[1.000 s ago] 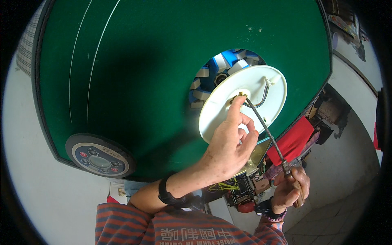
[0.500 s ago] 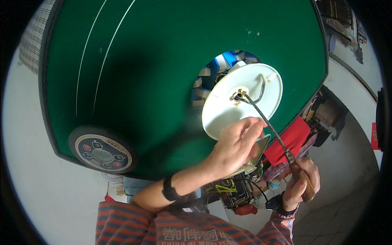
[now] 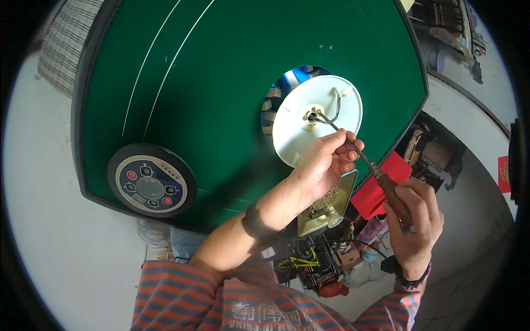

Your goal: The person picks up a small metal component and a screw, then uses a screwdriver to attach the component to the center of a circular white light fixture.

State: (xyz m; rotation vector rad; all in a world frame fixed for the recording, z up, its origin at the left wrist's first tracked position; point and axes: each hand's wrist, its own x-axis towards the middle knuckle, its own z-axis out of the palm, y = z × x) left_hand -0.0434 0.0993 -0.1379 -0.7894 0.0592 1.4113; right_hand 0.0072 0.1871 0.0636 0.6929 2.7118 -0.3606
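A long screwdriver (image 3: 398,203) with a wooden handle slants across the right side, its tip at the middle of a white round disc (image 3: 292,135). My right hand (image 3: 417,220) is closed around the handle. Thumb and fingers of my left hand (image 3: 323,163) pinch the metal shaft just below the disc. The disc stands tilted over a round hole in the green felt tabletop (image 3: 221,110). Grey wires (image 3: 338,107) loop from its centre to a small white connector near its rim. Blue and white tiles (image 3: 284,85) show inside the hole.
On the tabletop's near left lies a round black control panel (image 3: 152,187) with buttons. A shallow tin (image 3: 346,190) of small metal parts sits at the near edge, beside something red and flat (image 3: 367,196). Cluttered tools (image 3: 314,262) lie below; striped fabric (image 3: 69,47) is far left.
My left fingers have come up to grip the shaft, where they were beside it before. The right hand has turned on the handle. The view has shifted, showing more of the tin.
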